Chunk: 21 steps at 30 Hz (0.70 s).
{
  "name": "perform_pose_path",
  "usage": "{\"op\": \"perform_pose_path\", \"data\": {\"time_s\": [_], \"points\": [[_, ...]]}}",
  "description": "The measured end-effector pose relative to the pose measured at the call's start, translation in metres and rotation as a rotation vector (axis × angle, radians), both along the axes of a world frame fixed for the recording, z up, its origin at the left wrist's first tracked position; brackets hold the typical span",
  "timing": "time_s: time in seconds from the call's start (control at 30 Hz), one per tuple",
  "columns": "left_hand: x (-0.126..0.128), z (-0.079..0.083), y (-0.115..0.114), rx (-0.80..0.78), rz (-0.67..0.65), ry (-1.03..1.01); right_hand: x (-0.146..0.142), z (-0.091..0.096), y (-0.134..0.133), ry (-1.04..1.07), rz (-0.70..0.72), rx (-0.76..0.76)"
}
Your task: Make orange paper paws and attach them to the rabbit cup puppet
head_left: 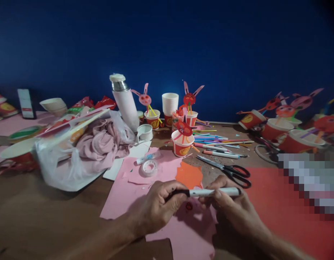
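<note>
Both my hands meet low in the middle over pink paper. My right hand grips the white barrel of a marker, which lies level. My left hand pinches the marker's black cap end between thumb and fingers. A small red cut-out with dark marks lies on the pink paper just under the marker. An orange paper piece sits right behind my hands.
Black-handled scissors lie behind my right hand, with a tape roll, a glue tube and several pens farther back. Red paper cups with bunny figures stand about; a white flask and a plastic bag of cloth lie left. Red paper covers the right.
</note>
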State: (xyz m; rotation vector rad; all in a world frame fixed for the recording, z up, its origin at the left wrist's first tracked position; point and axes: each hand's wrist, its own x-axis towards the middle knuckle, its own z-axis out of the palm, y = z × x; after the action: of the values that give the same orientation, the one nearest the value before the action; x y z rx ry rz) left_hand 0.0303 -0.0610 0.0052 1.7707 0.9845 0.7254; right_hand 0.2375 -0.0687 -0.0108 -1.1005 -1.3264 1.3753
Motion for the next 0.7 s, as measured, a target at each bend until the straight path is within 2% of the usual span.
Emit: {"op": "perform_pose_path", "data": {"time_s": [0.2, 0.3, 0.37, 0.43, 0.53, 0.6, 0.7], "points": [[0.007, 0.007, 0.002, -0.074, -0.033, 0.001, 0.002, 0.005, 0.009, 0.092, 0.079, 0.003], [0.006, 0.01, 0.007, -0.11, -0.008, 0.03, 0.006, 0.01, 0.022, 0.156, 0.038, -0.012], [0.0, 0.007, 0.011, -0.066, 0.038, 0.058, 0.014, 0.013, 0.033, 0.119, -0.001, 0.013], [-0.006, 0.002, 0.016, 0.008, 0.128, 0.074, 0.025, 0.016, 0.042, -0.012, -0.037, 0.05], [-0.012, -0.003, 0.02, 0.112, 0.191, 0.068, 0.041, 0.018, 0.051, -0.336, -0.073, 0.151], [-0.012, -0.002, 0.02, 0.187, 0.205, 0.084, 0.044, 0.018, 0.052, -0.58, -0.061, 0.28], [-0.009, 0.0, 0.02, 0.303, 0.164, 0.137, 0.042, 0.013, 0.05, -0.867, 0.025, 0.552]]}}
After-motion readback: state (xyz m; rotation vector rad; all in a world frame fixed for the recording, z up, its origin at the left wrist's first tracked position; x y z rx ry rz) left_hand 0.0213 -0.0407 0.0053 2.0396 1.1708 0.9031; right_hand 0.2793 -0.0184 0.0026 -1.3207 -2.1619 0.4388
